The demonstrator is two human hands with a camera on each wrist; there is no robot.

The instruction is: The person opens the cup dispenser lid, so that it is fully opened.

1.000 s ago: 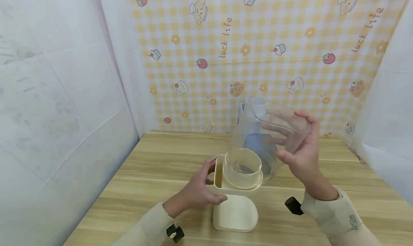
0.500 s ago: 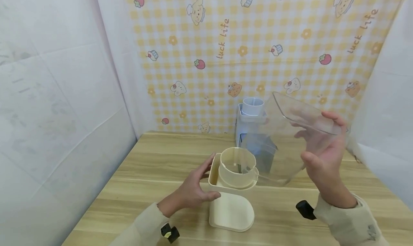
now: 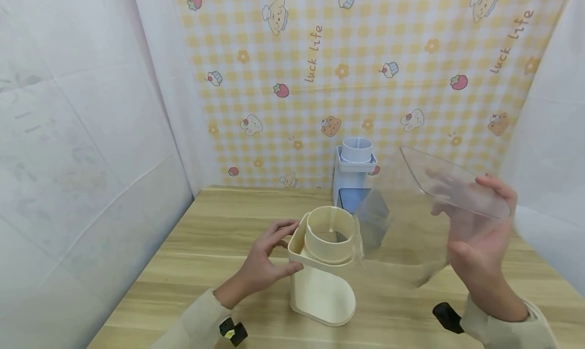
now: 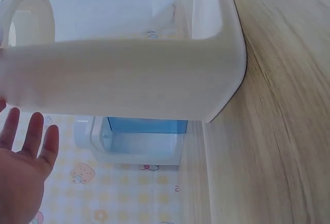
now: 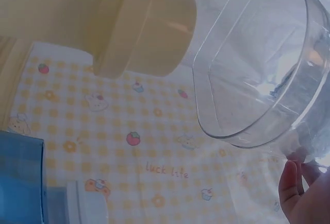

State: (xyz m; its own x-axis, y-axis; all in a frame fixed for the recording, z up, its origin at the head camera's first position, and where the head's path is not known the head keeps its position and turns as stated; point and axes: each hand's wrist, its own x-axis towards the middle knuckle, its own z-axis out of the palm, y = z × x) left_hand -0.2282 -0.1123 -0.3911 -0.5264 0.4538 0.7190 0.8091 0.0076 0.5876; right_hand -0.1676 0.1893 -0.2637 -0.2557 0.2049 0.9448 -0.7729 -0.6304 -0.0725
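Observation:
A cream plastic stand (image 3: 322, 295) with a flat rounded base and an upright back stands on the table. On its top tray sits a round collar (image 3: 330, 232). My left hand (image 3: 262, 265) holds the tray's left side, thumb at the front and fingertips at the back; in the left wrist view, several of its fingers (image 4: 34, 136) stand straight, off the back panel. My right hand (image 3: 480, 247) grips a clear plastic container (image 5: 258, 80), tilted in the air right of the stand and apart from it. Its fingers show through the transparent wall.
Behind the cream stand is a similar pale blue stand (image 3: 356, 161) with a translucent blue container (image 3: 354, 199) at its front. A checked curtain (image 3: 256, 59) hangs at the back, with white cloth on both sides. The wooden table (image 3: 219, 217) lies beneath.
My right hand has carried the clear container right and down, away from the cream stand's collar. The cream stand and my left hand have shifted slightly left in the head view.

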